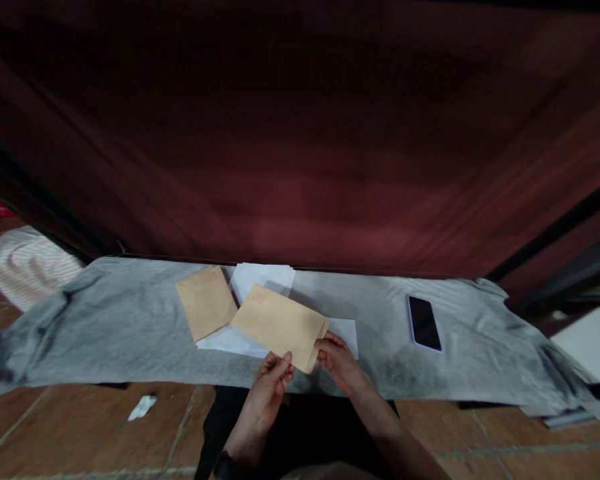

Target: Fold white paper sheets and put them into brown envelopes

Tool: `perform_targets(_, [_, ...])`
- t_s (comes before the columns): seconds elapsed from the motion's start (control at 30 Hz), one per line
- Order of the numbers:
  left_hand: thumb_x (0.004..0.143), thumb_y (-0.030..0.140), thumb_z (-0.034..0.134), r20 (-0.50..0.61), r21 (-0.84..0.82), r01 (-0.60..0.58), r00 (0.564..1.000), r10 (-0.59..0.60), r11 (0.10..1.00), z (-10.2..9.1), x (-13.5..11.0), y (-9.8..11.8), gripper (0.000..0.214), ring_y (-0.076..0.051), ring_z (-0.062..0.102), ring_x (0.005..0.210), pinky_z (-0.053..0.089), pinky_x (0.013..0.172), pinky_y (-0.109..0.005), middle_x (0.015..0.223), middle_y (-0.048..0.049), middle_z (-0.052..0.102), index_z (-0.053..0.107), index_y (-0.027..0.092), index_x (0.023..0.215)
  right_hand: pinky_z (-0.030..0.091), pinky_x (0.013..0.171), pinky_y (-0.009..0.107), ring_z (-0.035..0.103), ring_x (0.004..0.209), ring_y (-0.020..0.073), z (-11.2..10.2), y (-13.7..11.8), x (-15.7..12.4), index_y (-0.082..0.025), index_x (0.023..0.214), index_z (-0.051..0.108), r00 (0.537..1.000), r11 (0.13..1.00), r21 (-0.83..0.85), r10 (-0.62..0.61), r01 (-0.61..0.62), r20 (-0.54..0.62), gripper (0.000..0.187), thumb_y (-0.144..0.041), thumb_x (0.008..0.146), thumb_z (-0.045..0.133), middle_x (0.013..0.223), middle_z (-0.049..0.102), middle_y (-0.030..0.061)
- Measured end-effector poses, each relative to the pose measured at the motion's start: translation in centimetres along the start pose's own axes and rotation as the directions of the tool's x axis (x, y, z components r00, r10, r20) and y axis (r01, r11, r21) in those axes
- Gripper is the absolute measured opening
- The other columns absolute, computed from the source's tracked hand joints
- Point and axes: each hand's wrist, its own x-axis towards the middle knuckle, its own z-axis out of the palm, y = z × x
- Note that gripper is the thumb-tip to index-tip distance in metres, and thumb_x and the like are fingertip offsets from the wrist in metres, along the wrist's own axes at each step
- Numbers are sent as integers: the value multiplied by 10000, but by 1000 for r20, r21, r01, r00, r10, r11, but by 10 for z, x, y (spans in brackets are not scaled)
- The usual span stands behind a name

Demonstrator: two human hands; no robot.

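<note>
A brown paper envelope (280, 322) is held tilted above the cloth, with faint red print at its upper left corner. My left hand (271, 383) pinches its lower edge, thumb on top. At the right end, where the flap is, my right hand (337, 359) has its fingers closed on the envelope; some fingertips are hidden behind it. White paper sheets (269, 275) lie beneath and behind the envelope. To the left rests a stack of brown envelopes (207, 303), partly on the paper.
A grey cloth (130, 320) covers the long narrow surface. On its right side lies a phone (425, 324) with a dark screen. Dark red fabric (300, 167) rises behind. A crumpled white scrap (143, 407) is on the tiled floor, and a striped cloth (30, 263) is at far left.
</note>
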Motion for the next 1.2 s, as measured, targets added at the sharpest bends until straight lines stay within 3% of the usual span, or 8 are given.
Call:
perform_targets(0.13, [447,337,999,36,-3,44,998,-43,999,7,-4,-9,488,-90,621,605,484,595,-191,673,33,655,616,168,698,565,696,327,716,737,215,-9,-1,4,-202,974,723,997,990,-125,-71,69,-8,425,-485,674,825,886,772,42])
perform_targets(0.27, [606,523,904,97,267,60,991,-89,962,5,-7,-22,456,-139,660,648,494,579,-223,745,-38,722,650,173,751,553,849,353,691,877,227,-22,-3,8,-216,912,736,948,881,-363,-316,304,27,298,-484,784,721,890,755,25])
perform_targets(0.37, [788,580,736,236,605,-240,965,117,760,5,-11,-25,404,-210,693,700,556,639,-320,759,-72,730,669,183,758,549,828,331,669,900,218,-31,-8,6,-232,972,731,916,813,-455,-400,362,15,260,-434,870,604,903,738,20])
perform_targets(0.47, [845,421,720,480,745,-635,723,497,205,9,-13,-17,368,-343,642,1209,519,1006,-514,1270,-160,697,711,192,1133,545,847,324,661,900,207,-35,-14,1,-241,1051,716,909,805,-446,-415,392,51,261,-389,894,568,962,732,29])
perform_targets(0.57, [828,348,760,725,655,-667,422,545,-355,14,-4,-2,713,-409,264,1533,243,1203,-657,1666,-193,284,502,227,1482,537,877,320,651,898,194,-39,-21,-4,-246,1074,707,901,792,-438,-418,425,118,256,-371,900,568,978,725,30])
perform_targets(0.67, [769,471,812,838,534,-617,295,459,-578,15,9,13,905,-440,165,1554,151,1216,-689,1703,-209,129,414,235,1547,533,764,273,627,817,171,-43,-30,-10,-237,1048,712,904,770,-475,-373,426,206,244,-371,892,580,881,702,12])
perform_targets(0.93, [758,549,788,909,416,-684,313,275,-599,18,9,25,937,-429,263,1523,146,1221,-679,1621,-196,352,403,258,1561,516,741,253,623,773,157,-52,-39,-25,-228,958,722,936,829,-440,-269,346,228,218,-411,866,647,822,692,-10])
perform_targets(1.2, [776,362,738,872,485,-656,418,255,-578,21,12,8,895,-396,447,1395,174,1224,-640,1483,-191,514,370,229,1581,506,703,258,599,716,166,-72,-18,-13,-244,794,679,945,761,-604,-325,235,-42,56,-282,798,638,726,668,-25])
